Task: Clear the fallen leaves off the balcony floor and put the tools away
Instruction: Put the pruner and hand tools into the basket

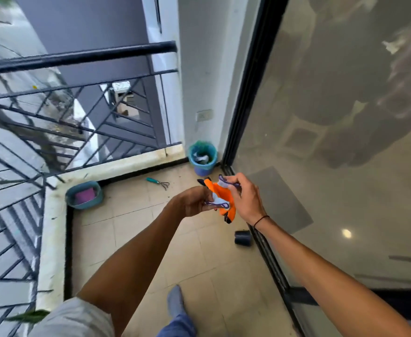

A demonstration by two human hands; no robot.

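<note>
I hold a pair of orange work gloves with purple-edged white cuffs at chest height over the tiled balcony floor. My left hand pinches one cuff from the left. My right hand grips the other cuff from the right. A small hand rake with a teal handle lies on the tiles beyond my hands. In the far corner stands a blue bin lined with a green bag and holding some waste.
A teal basin with a purple pad inside sits in the left corner by the kerb. A dark roll lies by the sliding-door track. The black railing runs along the left, glass door on the right. My foot is below.
</note>
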